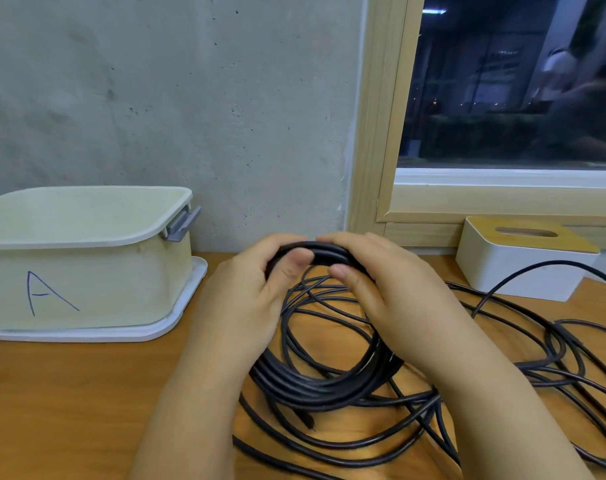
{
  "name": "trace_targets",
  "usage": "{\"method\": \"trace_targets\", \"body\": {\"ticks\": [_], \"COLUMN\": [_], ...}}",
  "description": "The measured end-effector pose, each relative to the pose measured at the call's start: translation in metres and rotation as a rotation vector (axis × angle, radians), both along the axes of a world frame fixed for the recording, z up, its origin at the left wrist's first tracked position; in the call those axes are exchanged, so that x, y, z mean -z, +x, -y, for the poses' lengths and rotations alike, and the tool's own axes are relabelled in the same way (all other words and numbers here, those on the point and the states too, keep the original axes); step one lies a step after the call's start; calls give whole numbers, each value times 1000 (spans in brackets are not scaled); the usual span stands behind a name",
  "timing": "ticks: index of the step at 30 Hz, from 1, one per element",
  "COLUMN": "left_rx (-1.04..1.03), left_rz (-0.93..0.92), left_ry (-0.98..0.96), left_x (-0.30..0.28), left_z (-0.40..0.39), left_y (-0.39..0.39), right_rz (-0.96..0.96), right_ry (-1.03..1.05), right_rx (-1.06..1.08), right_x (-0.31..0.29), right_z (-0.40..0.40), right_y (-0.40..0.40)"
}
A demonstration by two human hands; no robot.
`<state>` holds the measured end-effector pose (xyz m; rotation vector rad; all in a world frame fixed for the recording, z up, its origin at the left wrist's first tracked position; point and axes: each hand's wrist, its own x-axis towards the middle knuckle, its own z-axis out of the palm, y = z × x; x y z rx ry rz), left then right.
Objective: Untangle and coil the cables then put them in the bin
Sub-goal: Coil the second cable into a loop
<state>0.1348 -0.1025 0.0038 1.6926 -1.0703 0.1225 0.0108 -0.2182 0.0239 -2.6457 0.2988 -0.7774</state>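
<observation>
Head view: the cream bin (87, 271), hand-marked "A", stands on its white lid (190, 306) at the left of the wooden table (69, 393). Both the left hand (249, 292) and the right hand (384, 289) grip the top of a black cable coil (329, 382). Loose cable loops (554, 341) sprawl rightward, cut off at the edge. A white tissue box (516, 268) sits by the window (502, 98).
</observation>
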Motion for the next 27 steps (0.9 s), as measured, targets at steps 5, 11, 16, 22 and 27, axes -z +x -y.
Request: {"method": "trace_targets", "body": {"ticks": [5, 11, 16, 22, 27], "left_rx": [-11, -60, -164, -190, -187], "left_rz": [152, 118, -4, -94, -86], "left_ry": [-74, -214, -332, -406, -298], "left_x": [-2, -4, -6, -10, -9], "left_z": [-4, -2, -3, 0, 3], "left_y": [-2, -6, -8, -13, -11], "right_rz": [60, 114, 105, 125, 158], "right_ry": [42, 188, 218, 160, 150], "right_rx": [-54, -27, -16, 14, 39], "right_x": [1, -1, -1, 1, 3], "right_z": [-7, 1, 5, -3, -4], "right_y": [3, -7, -10, -2, 1]}}
